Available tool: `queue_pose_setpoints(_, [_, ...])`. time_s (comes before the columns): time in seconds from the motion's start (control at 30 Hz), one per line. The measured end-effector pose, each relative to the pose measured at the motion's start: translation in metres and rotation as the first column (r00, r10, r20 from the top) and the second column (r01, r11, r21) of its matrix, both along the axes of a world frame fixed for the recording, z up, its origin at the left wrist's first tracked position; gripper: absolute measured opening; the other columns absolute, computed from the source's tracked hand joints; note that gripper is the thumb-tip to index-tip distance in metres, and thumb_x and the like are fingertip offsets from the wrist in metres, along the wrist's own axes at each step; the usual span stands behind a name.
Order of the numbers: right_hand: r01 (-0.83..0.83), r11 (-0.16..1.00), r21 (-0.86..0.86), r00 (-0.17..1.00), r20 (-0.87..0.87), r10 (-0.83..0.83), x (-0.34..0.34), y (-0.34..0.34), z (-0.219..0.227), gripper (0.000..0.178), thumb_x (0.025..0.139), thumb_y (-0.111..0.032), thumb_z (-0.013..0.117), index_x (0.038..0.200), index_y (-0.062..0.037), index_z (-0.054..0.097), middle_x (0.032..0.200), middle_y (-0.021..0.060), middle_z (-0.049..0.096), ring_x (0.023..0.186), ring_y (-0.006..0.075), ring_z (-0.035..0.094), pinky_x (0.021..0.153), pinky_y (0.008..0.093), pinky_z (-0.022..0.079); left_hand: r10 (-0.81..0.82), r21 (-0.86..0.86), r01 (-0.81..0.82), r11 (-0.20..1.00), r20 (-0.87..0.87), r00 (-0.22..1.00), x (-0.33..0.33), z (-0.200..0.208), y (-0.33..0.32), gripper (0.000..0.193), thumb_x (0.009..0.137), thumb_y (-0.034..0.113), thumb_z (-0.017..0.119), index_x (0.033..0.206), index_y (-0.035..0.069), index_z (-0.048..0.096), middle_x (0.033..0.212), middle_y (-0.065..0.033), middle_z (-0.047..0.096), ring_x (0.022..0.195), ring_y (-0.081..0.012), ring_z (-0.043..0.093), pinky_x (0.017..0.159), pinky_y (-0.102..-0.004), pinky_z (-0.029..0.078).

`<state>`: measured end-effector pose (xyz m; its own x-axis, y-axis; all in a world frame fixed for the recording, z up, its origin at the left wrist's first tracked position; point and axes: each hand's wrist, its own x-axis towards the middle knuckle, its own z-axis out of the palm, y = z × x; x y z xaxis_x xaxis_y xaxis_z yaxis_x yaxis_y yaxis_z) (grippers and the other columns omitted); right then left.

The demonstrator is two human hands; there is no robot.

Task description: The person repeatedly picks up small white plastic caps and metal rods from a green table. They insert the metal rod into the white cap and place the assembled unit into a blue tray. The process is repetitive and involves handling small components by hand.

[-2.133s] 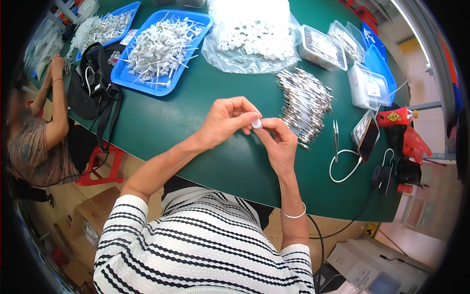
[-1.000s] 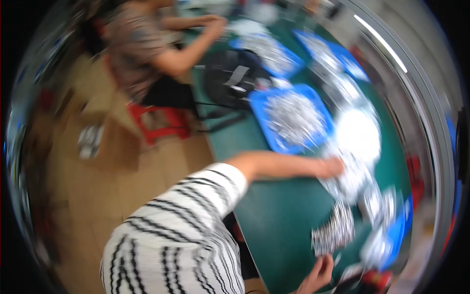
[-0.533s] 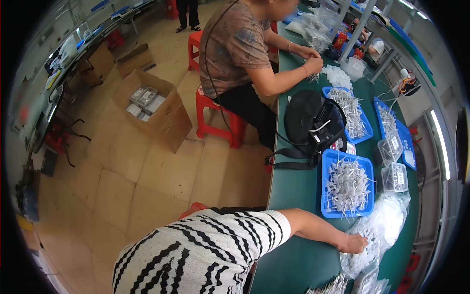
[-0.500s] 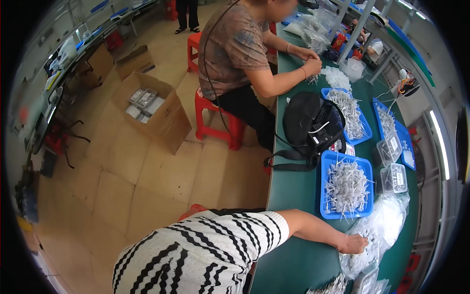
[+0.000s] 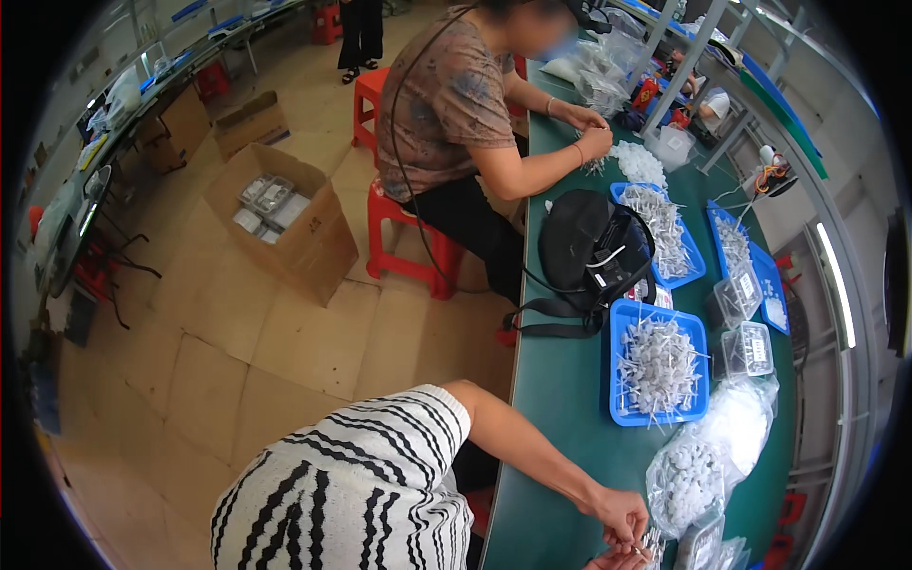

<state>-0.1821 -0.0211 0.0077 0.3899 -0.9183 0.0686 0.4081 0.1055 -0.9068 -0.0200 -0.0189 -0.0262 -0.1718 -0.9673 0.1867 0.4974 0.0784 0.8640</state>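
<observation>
My left hand (image 5: 621, 514) is at the lower right, over the green table. Its fingers are pinched on a thin, pale rod (image 5: 638, 549). Just below, partly cut off by the lower edge, my right hand (image 5: 614, 562) meets it with fingers drawn together; what it holds is hidden. A bunch of thin rods (image 5: 655, 543) lies right beside the fingers. Beyond them rests a clear plastic bag (image 5: 665, 508) of small white plastic pieces. Further away, a blue tray (image 5: 617, 410) holds many thin rods with white heads.
More blue trays (image 5: 698, 269) and clear plastic boxes (image 5: 748, 348) stand along the table (image 5: 560, 399). A black bag (image 5: 575, 242) with a strap lies near its edge. Left of me a person (image 5: 446, 114) sits on a red stool (image 5: 418, 237), handling rods. An open carton (image 5: 309, 228) stands on the floor.
My left hand has left the bag of white pieces and come back nearer, pinching a thin rod. Part of my right hand has come into view below it. The whole view has shifted slightly.
</observation>
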Motion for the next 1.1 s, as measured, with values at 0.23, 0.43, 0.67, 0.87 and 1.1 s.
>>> queue_pose_setpoints(0.23, [-0.057, 0.989, 0.136, 0.976, 0.218, 0.026, 0.003, 0.009, -0.003, 0.023, 0.092, -0.017, 0.054, 0.103, 0.0031, 0.056, 0.096, 0.0127, 0.062, 0.084, 0.0194, 0.056, 0.077, 0.0296, 0.046, 0.052, 0.047, -0.056, 0.997, 0.074, 0.996, -0.011, -0.005, 0.012, 0.018, 0.083, 0.016, 0.059, 0.082, 0.0, 0.067, 0.073, -0.0063, 0.066, 0.064, -0.0137, 0.06, 0.055, -0.0277, 0.049])
queue_pose_setpoints(0.43, [-0.024, 0.993, 0.119, 0.983, 0.184, 0.002, 0.003, 0.017, 0.008, 0.022, 0.089, -0.009, 0.057, 0.106, 0.0034, 0.054, 0.098, 0.0107, 0.058, 0.089, 0.0186, 0.055, 0.081, 0.0281, 0.045, -0.114, 0.052, 0.116, 0.992, -0.052, 0.992, -0.017, -0.01, 0.007, 0.02, 0.088, 0.018, 0.058, 0.095, 0.002, 0.067, 0.079, -0.0052, 0.068, 0.067, -0.0105, 0.06, 0.058, -0.0248, 0.051])
queue_pose_setpoints(0.67, [0.282, 0.959, -0.023, 0.956, 0.098, -0.278, 0.005, -0.001, 0.013, 0.012, 0.091, -0.004, 0.054, 0.101, 0.0024, 0.053, 0.096, 0.0109, 0.057, 0.08, 0.0141, 0.057, 0.076, 0.026, 0.049, -0.149, 0.409, 0.236, 0.881, -0.234, 0.961, 0.01, 0.017, -0.009, 0.033, 0.086, 0.016, 0.065, 0.114, -0.002, 0.058, 0.099, -0.0099, 0.065, 0.09, -0.0134, 0.063, 0.081, -0.0239, 0.051])
queue_pose_setpoints(0.87, [0.435, 0.891, -0.133, 0.895, -0.041, -0.443, -0.009, -0.001, 0.005, 0.011, 0.09, -0.001, 0.054, 0.101, 0.0031, 0.055, 0.095, 0.0132, 0.062, 0.08, 0.0176, 0.064, 0.075, 0.0279, 0.052, -0.193, 0.483, 0.301, 0.822, -0.261, 0.946, -0.002, 0.015, -0.011, 0.032, 0.087, 0.01, 0.062, 0.117, -0.002, 0.056, 0.105, -0.0108, 0.064, 0.094, -0.0136, 0.063, 0.084, -0.023, 0.051])
queue_pose_setpoints(1.1, [0.386, 0.885, -0.259, 0.892, -0.139, -0.43, -0.008, 0.0, 0.002, 0.013, 0.089, 0.001, 0.056, 0.101, 0.0042, 0.055, 0.096, 0.0125, 0.063, 0.084, 0.0186, 0.065, 0.077, 0.027, 0.052, -0.179, 0.494, 0.314, 0.811, -0.301, 0.937, -0.001, 0.006, -0.01, 0.031, 0.088, 0.008, 0.061, 0.117, -0.002, 0.056, 0.103, -0.0124, 0.064, 0.092, -0.0148, 0.063, 0.08, -0.0221, 0.053])
